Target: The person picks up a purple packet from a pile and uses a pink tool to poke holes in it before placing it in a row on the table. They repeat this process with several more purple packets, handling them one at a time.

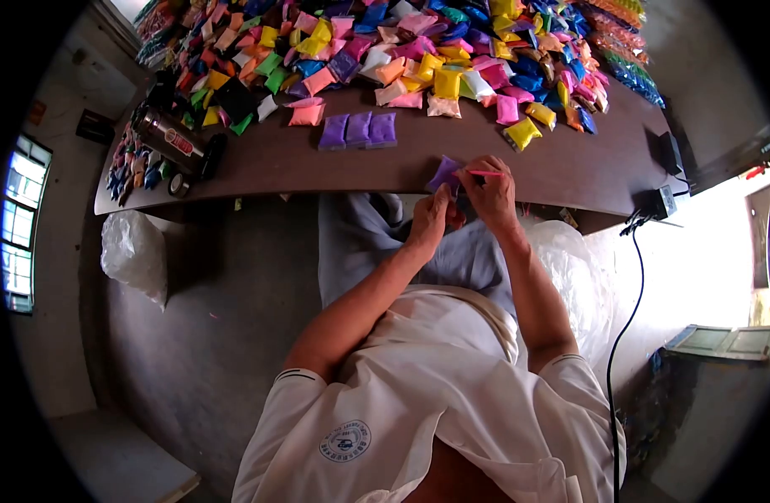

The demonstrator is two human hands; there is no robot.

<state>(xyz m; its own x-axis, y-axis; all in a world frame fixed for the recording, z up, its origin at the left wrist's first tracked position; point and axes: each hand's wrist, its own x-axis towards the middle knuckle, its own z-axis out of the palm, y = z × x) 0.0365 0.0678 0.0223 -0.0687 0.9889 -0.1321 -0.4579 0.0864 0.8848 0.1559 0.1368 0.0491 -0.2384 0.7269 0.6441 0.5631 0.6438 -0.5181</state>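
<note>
Near the table's front edge, my left hand (432,216) is closed on the lower end of a small purple packet (443,173). Close beside it, my right hand (492,194) pinches a thin pink stick (485,173), its fingers against the packet's right side. What the fingertips do there is partly hidden. Something red (457,220) shows just below, between the hands, too small to name. Farther back to the left, three purple packets (360,131) lie side by side in a row. A yellow packet (521,133) lies to the right of my hands.
A large heap of colored packets (401,50) covers the back of the brown table (267,172). At left are a metal flask (168,138) and small packets. A black cable (624,318) hangs at right. Clear plastic bags (135,251) stand on the floor.
</note>
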